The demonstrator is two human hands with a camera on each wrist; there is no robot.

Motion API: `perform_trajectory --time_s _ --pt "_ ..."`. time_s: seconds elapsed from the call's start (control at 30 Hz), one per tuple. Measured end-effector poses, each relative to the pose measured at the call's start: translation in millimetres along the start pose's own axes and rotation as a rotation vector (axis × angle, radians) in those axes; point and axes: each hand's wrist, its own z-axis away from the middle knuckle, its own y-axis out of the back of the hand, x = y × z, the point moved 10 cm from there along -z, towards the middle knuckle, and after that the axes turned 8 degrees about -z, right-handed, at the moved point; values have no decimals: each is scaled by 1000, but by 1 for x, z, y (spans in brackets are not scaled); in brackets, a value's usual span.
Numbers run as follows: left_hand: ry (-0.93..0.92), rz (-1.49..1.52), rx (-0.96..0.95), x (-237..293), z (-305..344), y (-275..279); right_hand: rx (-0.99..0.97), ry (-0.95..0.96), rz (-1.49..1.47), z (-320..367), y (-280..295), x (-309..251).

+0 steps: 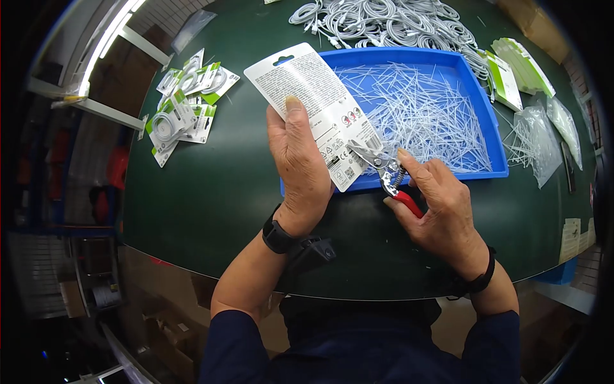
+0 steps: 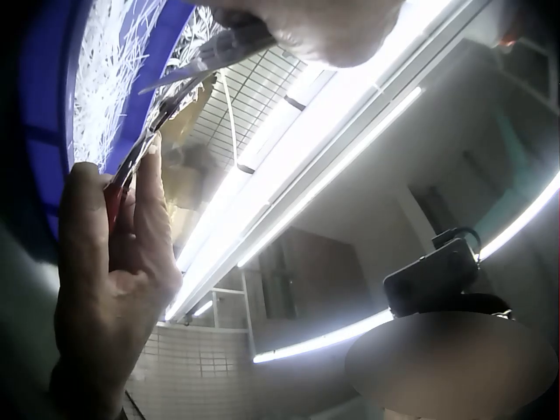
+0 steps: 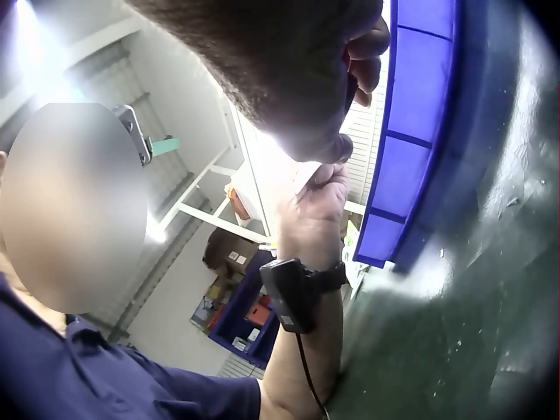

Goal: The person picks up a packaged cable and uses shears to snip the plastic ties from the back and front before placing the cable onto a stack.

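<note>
My left hand [image 1: 299, 153] grips a white blister card [image 1: 313, 83], its thumb lying across the printed back. The card is tilted, with the hang hole at the upper left and a barcode toward the lower right. Red-handled pruning snips [image 1: 388, 174] are in my right hand [image 1: 444, 201], with a coil spring showing between the handles. Their metal blades overlap the card's lower right part in the head view. In the left wrist view, a thin white strand [image 2: 231, 114] hangs near the snips. The card's front is hidden from the head camera.
Behind the hands sits a blue tray [image 1: 500, 137] full of thin white strips [image 1: 425, 112]. Grey coiled cables [image 1: 390, 22] are heaped beyond it. Packaged cables [image 1: 171, 123] lie at the left; green-and-white cards [image 1: 505, 80] and plastic bags [image 1: 538, 144] lie at the right.
</note>
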Motion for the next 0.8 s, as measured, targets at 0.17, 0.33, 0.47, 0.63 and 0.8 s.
perform_trajectory --time_s 0.17,0.33,0.47,0.63,0.8 --pt "9 0 21 -3 1 3 -5 -26 -26 4 -3 5" --pt "42 41 34 -6 2 2 17 -11 -27 5 -3 3" --pt "39 27 45 -9 0 4 45 -23 -64 9 -7 8" --pt "88 7 -34 -15 -7 0 33 -33 -87 7 -5 11" --pt "163 -69 -271 -11 -17 -9 84 -73 -204 1 14 15"
